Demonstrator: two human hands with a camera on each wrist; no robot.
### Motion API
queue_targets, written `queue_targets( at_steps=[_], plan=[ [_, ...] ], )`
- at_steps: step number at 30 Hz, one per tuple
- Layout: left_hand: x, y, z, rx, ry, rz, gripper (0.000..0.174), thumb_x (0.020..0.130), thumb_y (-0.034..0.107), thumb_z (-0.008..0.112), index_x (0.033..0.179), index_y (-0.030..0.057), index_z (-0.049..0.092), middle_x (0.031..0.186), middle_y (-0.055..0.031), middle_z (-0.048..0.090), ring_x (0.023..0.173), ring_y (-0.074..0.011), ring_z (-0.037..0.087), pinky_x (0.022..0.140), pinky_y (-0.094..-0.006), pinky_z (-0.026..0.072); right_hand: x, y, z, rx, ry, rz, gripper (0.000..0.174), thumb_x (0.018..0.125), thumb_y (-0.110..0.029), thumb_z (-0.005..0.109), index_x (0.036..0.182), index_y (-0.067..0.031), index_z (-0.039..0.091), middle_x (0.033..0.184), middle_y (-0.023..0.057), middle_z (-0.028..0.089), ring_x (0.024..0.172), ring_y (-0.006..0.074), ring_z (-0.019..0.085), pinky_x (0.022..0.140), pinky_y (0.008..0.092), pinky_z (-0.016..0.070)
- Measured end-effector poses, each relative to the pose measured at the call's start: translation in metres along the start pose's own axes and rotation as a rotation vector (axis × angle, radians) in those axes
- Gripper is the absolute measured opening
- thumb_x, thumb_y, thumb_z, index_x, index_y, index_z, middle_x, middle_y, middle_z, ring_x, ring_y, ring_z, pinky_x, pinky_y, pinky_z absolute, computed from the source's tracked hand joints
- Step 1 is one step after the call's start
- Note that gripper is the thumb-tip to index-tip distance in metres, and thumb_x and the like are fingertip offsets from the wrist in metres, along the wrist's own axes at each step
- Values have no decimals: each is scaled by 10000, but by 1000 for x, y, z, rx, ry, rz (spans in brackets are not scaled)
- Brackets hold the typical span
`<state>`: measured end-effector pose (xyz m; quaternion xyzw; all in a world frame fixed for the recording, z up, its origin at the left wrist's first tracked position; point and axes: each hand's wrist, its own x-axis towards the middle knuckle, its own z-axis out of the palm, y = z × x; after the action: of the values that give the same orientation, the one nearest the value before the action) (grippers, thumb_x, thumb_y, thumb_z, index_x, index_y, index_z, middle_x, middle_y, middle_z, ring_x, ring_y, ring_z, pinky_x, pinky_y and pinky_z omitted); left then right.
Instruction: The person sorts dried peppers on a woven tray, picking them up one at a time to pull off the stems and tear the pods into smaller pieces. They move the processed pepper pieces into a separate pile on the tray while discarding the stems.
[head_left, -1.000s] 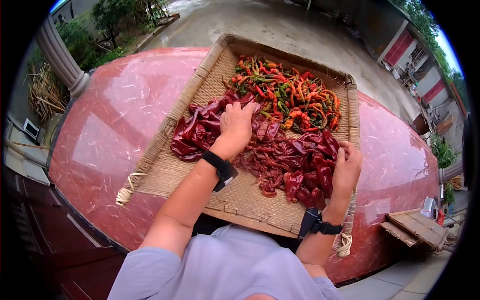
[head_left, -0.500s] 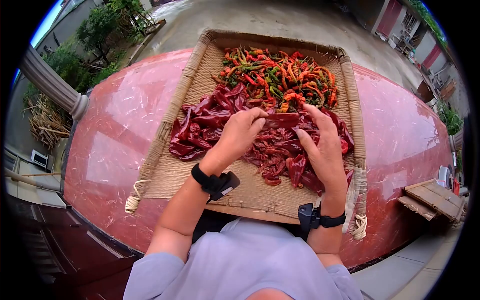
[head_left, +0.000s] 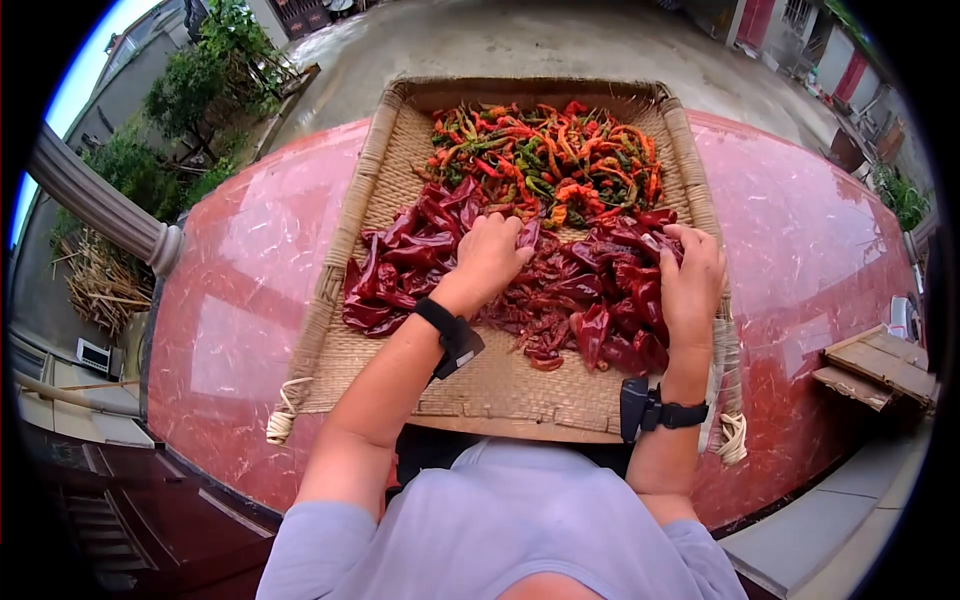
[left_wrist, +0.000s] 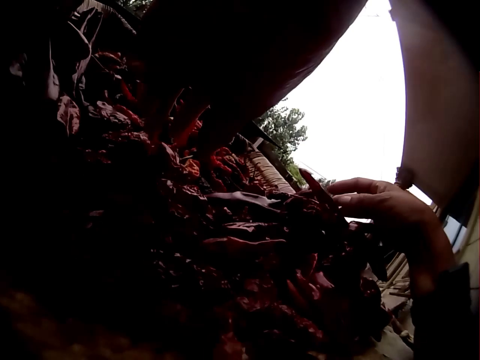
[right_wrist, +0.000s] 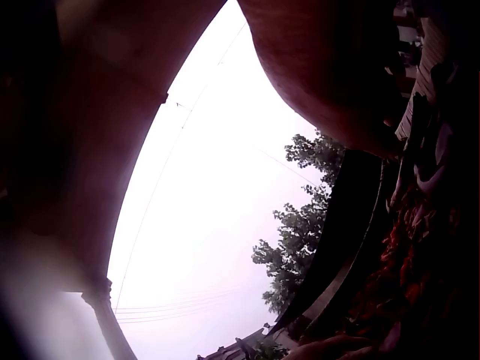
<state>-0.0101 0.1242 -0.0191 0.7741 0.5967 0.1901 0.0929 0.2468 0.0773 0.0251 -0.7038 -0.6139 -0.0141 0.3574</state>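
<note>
A woven tray [head_left: 345, 215] holds dark red dried peppers in its middle and a heap of thin red, orange and green peppers [head_left: 560, 160] behind them. The left hand [head_left: 488, 265] is over the dark peppers, with a glossy dark red pepper [head_left: 529, 234] between its thumb and fingers. At the right side of the pile, the right hand [head_left: 693, 290] has its curled fingers at another dark pepper. The left wrist view shows this right hand [left_wrist: 390, 206] pinching a dark pepper [left_wrist: 318, 187] near its fingertips. In the right wrist view, the fingertips are hidden in shadow.
The tray lies on a glossy red stone table [head_left: 235, 250]. Wooden boards [head_left: 880, 362] stand at the right, beyond the table's edge. A column [head_left: 105, 205] and bundled sticks [head_left: 105, 285] are on the left. A concrete yard spreads behind.
The hands came together over the pile around a dark pepper, then moved apart. Over the last half second the right hand went right; the left stayed near the middle.
</note>
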Motion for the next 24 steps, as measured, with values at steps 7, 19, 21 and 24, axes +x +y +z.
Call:
queue_targets(
  at_steps=[7,19,21,24],
  plan=[
    [12,1,18,89,53,26,207,836,183,682,931,15,608,966,-151,630,965,-362,593,797,-463,500,-5,-13,-14,151,35,-120,216,842,-118,668,1057,-105,674,1113,73,631,1117,296,520,988,412,399],
    [-46,43,-33,-928,-200,-33,158,936,101,615,1050,-7,629,965,-48,618,878,-99,572,754,-276,485,-28,-56,2,388,-426,-375,266,826,-73,649,1091,-94,643,1046,105,631,992,295,605,896,405,461],
    [-39,36,-40,-703,-197,-42,184,923,125,631,1051,-7,631,960,-71,618,873,-136,591,759,-294,491,-28,-51,1,436,-490,-271,176,839,-76,636,1012,-95,664,947,76,650,927,290,603,887,430,433],
    [-17,6,-43,-269,-104,-19,268,857,192,679,1067,29,644,992,-141,604,926,-277,581,810,-385,483,-18,-41,-5,293,-170,-335,159,850,-88,633,1003,-102,674,952,73,652,918,284,598,865,410,430]
  ],
)
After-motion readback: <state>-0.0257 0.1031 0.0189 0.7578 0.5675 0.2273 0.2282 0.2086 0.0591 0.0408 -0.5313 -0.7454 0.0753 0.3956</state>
